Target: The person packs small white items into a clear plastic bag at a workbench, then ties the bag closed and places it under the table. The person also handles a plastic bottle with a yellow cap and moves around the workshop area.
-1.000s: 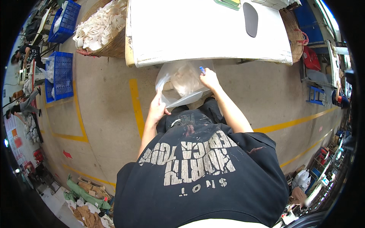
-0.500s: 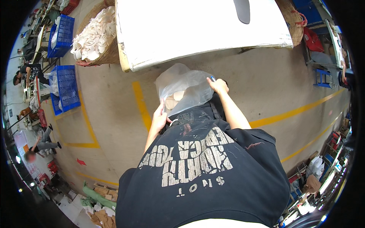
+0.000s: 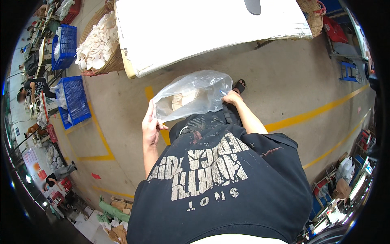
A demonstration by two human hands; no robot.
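Observation:
Both of my hands hold a clear plastic bag (image 3: 191,97) stretched between them in front of my waist. My left hand (image 3: 151,125) pinches its left corner, fingers pointing up. My right hand (image 3: 231,97) grips the bag's right edge. Pale beige pieces show through the plastic inside the bag. The bag hangs over the concrete floor, just in front of the white table (image 3: 195,28).
A woven basket (image 3: 99,44) heaped with pale pieces stands left of the table, and another basket (image 3: 310,10) at its right end. Blue crates (image 3: 73,97) sit further left. Yellow lines (image 3: 308,116) cross the floor. People work at the far left.
I have stepped back from the table. The bag has come away from the table edge and now hangs lower and spread wider between my hands.

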